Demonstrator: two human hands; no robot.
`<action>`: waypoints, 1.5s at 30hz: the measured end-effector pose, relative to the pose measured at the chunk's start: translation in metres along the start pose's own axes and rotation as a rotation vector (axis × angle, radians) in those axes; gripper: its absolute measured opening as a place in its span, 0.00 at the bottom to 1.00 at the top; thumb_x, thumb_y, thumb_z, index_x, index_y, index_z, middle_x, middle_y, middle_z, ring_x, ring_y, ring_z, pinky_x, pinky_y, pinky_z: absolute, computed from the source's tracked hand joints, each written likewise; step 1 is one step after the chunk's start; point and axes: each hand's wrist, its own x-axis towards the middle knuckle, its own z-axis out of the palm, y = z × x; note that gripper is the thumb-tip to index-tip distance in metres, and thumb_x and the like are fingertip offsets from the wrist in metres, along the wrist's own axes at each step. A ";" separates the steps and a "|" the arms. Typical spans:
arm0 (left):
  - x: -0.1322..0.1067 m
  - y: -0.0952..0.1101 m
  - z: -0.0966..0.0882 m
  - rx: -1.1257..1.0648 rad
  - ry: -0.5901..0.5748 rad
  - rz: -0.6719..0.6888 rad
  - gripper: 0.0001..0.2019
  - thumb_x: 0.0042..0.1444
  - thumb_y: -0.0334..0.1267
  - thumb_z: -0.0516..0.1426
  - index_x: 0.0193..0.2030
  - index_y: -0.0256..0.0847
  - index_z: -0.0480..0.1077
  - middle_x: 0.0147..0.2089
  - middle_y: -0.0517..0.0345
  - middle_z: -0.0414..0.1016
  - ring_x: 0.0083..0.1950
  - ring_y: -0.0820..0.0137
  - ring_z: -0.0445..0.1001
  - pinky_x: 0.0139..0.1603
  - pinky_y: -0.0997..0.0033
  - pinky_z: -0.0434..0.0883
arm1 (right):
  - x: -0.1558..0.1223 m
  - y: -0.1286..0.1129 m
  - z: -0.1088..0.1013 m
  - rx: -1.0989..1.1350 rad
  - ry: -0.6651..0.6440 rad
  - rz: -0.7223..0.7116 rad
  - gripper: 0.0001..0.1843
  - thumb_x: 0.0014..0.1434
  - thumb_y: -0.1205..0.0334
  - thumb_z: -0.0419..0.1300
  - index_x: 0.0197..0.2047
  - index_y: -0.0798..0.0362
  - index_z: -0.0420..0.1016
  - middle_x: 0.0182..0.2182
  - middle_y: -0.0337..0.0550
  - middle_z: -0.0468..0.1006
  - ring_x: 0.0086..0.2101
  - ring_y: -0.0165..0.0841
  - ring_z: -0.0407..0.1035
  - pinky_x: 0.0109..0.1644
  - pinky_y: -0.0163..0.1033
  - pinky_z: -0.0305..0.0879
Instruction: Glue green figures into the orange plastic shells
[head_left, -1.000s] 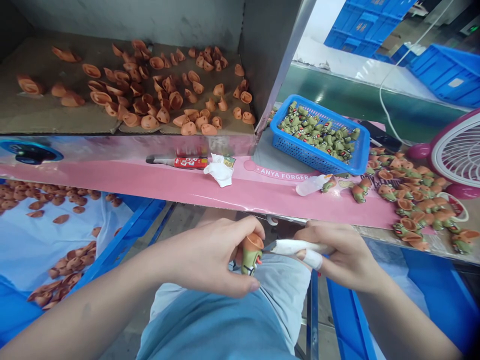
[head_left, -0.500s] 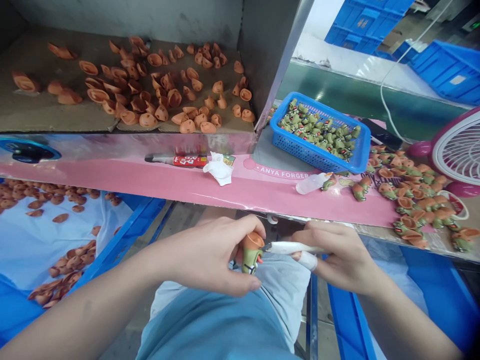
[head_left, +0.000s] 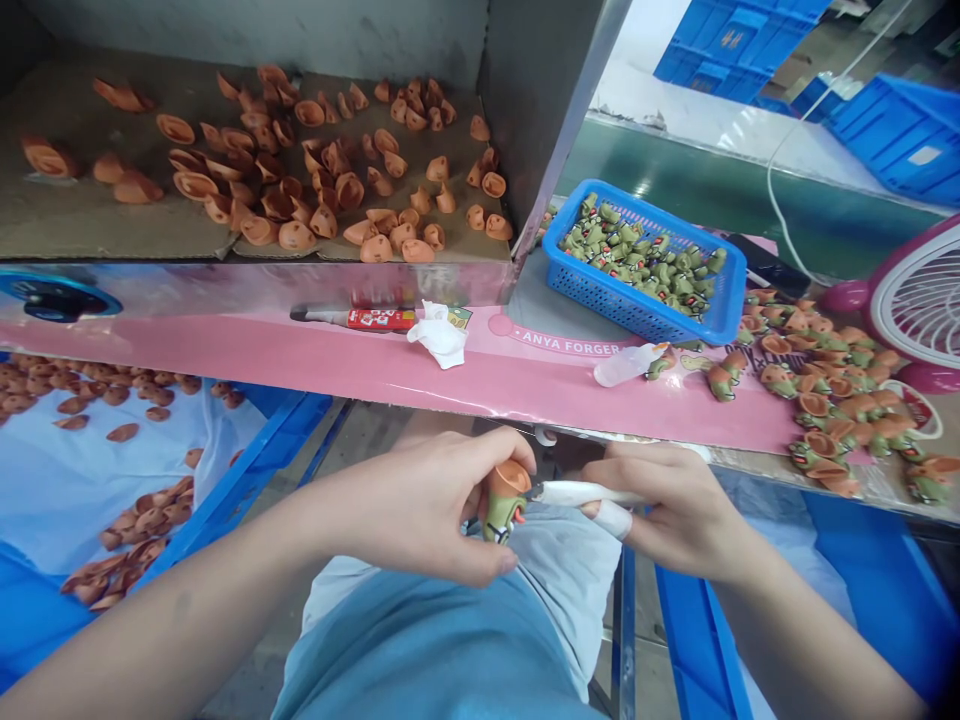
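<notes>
My left hand (head_left: 439, 505) is closed around a small green toy figure (head_left: 498, 512) with an orange cup-shaped top and a bit of red on its side. In my right hand (head_left: 671, 505) is a slim white-handled tool (head_left: 574, 493) with a dark tip. That tip touches or nearly touches the figure's side, just below the orange rim; the exact contact is too small to make out. A white wrap covers part of my right thumb. Both hands are over my lap, in front of the pink-covered table edge (head_left: 360, 370).
Orange pieces lie in a metal-walled box (head_left: 97, 225). A blue basket (head_left: 645, 310) holds green parts. Assembled figures (head_left: 847, 400) crowd the right side by a fan (head_left: 926, 300). A small bottle (head_left: 626, 366), crumpled tissue (head_left: 439, 337) and blue crates (head_left: 247, 470) are nearby.
The figure has tilted slightly in my left hand, its orange top turning a little more toward the tool. My right hand stays almost in place with the tool against it.
</notes>
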 end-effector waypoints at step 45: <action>0.003 0.002 0.000 0.071 -0.028 -0.004 0.16 0.42 0.35 0.55 0.40 0.44 0.59 0.28 0.65 0.65 0.28 0.74 0.62 0.25 0.76 0.58 | 0.000 -0.002 -0.002 0.153 -0.059 0.095 0.04 0.54 0.65 0.54 0.34 0.55 0.69 0.23 0.40 0.70 0.23 0.26 0.62 0.25 0.31 0.56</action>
